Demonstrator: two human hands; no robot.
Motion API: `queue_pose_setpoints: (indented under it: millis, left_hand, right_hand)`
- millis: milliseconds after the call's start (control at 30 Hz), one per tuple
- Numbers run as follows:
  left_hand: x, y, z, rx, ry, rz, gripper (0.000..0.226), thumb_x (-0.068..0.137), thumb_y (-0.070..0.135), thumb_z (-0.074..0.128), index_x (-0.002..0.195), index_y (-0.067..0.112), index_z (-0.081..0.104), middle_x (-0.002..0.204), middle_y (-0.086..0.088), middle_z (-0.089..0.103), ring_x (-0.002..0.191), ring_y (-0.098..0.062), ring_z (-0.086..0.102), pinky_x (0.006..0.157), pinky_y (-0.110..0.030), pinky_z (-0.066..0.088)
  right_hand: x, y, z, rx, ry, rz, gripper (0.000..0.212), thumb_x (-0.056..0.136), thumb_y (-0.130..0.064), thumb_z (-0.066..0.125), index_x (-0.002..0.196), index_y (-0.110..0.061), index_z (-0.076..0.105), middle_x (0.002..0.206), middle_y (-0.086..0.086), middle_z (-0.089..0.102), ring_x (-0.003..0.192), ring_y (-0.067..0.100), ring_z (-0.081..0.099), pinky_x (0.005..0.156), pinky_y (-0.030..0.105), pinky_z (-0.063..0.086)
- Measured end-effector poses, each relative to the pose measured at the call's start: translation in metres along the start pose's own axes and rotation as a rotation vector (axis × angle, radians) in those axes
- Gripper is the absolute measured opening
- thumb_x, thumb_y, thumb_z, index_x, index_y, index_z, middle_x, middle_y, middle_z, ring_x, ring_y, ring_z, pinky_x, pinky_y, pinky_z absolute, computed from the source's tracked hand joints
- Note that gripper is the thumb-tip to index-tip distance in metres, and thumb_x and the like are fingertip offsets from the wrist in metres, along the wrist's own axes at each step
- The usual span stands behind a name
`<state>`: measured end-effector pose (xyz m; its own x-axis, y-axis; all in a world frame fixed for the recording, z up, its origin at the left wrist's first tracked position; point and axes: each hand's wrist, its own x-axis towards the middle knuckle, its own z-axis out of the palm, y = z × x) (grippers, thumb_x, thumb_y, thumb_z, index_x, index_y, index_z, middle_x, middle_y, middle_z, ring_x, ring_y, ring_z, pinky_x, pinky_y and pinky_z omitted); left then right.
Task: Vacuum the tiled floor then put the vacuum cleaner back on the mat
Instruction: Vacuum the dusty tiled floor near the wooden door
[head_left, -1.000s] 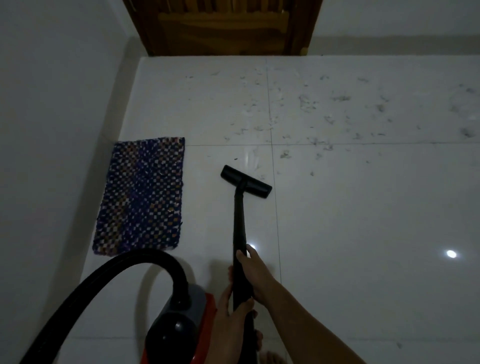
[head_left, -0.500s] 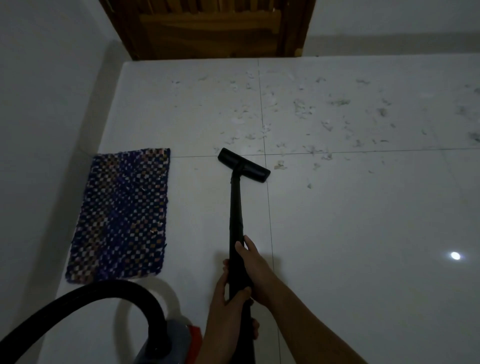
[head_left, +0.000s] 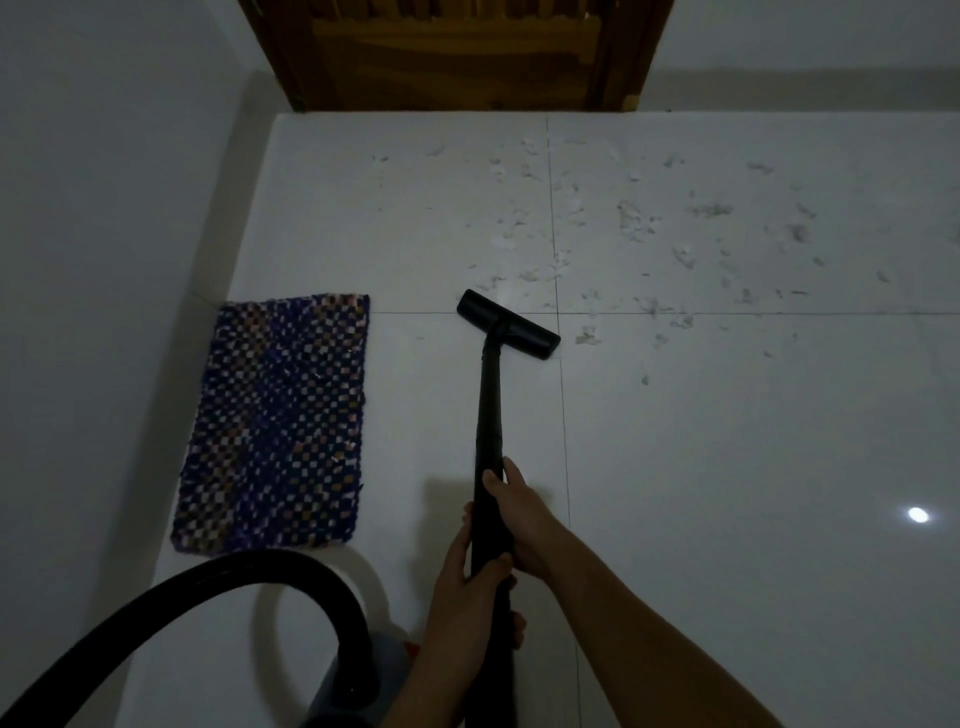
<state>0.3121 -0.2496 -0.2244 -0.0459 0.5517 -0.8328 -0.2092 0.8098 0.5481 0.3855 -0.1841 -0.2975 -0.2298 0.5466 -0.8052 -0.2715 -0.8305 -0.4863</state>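
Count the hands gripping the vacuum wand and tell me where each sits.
2. The right hand grips the wand farther along, toward the floor head; the left hand grips just behind it. No others in view.

1. Wooden door (head_left: 457, 57): brown, panelled, slatted along the upper edge of view; top centre, lower part only visible.
2. Door frame (head_left: 284, 67): darker brown posts on either side of the door. Small pale patch (head_left: 630, 101) at the foot of the right post, nature unclear.
3. Left wall (head_left: 104, 208): plain, pale, in shadow.
4. Back wall (head_left: 805, 36): plain, pale, right of the door; darker band (head_left: 805, 89) along its foot.
5. Round spot of reflected light (head_left: 918, 515): bright, lower right.
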Motion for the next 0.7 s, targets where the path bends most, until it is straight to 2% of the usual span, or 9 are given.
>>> queue_pose_setpoints:
  millis: [133, 267, 333, 467, 600, 700]
  left_hand:
    - [0.006, 0.029, -0.008, 0.039, 0.025, -0.017, 0.055, 0.096, 0.004, 0.049, 0.145, 0.023, 0.034, 0.078, -0.008, 0.059, 0.034, -0.005, 0.057, 0.034, -0.015, 0.045]
    - [0.019, 0.049, -0.013, 0.166, 0.013, -0.007, 0.051, 0.101, 0.019, 0.04, 0.149, 0.026, 0.024, 0.079, 0.005, 0.054, 0.055, -0.011, 0.057, 0.035, -0.009, 0.042]
    - [0.023, 0.059, -0.019, 0.224, 0.006, 0.002, 0.051, 0.102, 0.027, 0.036, 0.15, 0.028, 0.02, 0.08, 0.008, 0.054, 0.057, -0.012, 0.055, 0.036, -0.009, 0.042]
    - [0.025, 0.077, -0.032, 0.23, 0.02, -0.008, 0.047, 0.102, 0.029, 0.036, 0.148, 0.029, 0.026, 0.08, -0.002, 0.058, 0.052, -0.012, 0.054, 0.036, -0.013, 0.042]
    - [0.029, 0.083, -0.037, 0.197, 0.036, 0.007, 0.047, 0.102, 0.026, 0.037, 0.148, 0.029, 0.026, 0.083, -0.004, 0.058, 0.06, -0.012, 0.055, 0.036, -0.013, 0.042]
    - [0.037, 0.084, -0.037, 0.149, 0.045, -0.014, 0.045, 0.102, 0.026, 0.037, 0.146, 0.03, 0.026, 0.088, -0.008, 0.059, 0.059, -0.013, 0.054, 0.036, -0.014, 0.043]
  right_hand:
    - [0.019, -0.018, 0.019, -0.091, 0.027, 0.026, 0.042, 0.104, -0.017, 0.035, 0.145, -0.022, 0.028, 0.08, 0.013, 0.052, 0.065, 0.021, 0.053, 0.06, 0.029, 0.052]
    - [0.036, -0.04, 0.035, -0.166, 0.045, 0.037, 0.044, 0.104, -0.015, 0.034, 0.147, -0.022, 0.025, 0.076, 0.012, 0.05, 0.063, 0.021, 0.052, 0.06, 0.03, 0.05]
    - [0.046, -0.048, 0.045, -0.195, 0.055, 0.046, 0.044, 0.103, -0.015, 0.035, 0.147, -0.021, 0.026, 0.079, 0.012, 0.05, 0.063, 0.021, 0.051, 0.059, 0.03, 0.05]
    - [0.058, -0.057, 0.064, -0.215, 0.046, 0.055, 0.045, 0.103, -0.017, 0.036, 0.147, -0.021, 0.026, 0.082, 0.012, 0.051, 0.064, 0.021, 0.052, 0.058, 0.029, 0.05]
    - [0.068, -0.056, 0.074, -0.228, 0.052, 0.032, 0.044, 0.102, -0.015, 0.038, 0.145, -0.021, 0.031, 0.078, 0.01, 0.053, 0.06, 0.019, 0.053, 0.054, 0.026, 0.05]
    - [0.081, -0.055, 0.08, -0.245, 0.091, 0.006, 0.041, 0.1, -0.016, 0.042, 0.14, -0.025, 0.036, 0.078, 0.01, 0.053, 0.061, 0.017, 0.053, 0.049, 0.022, 0.049]
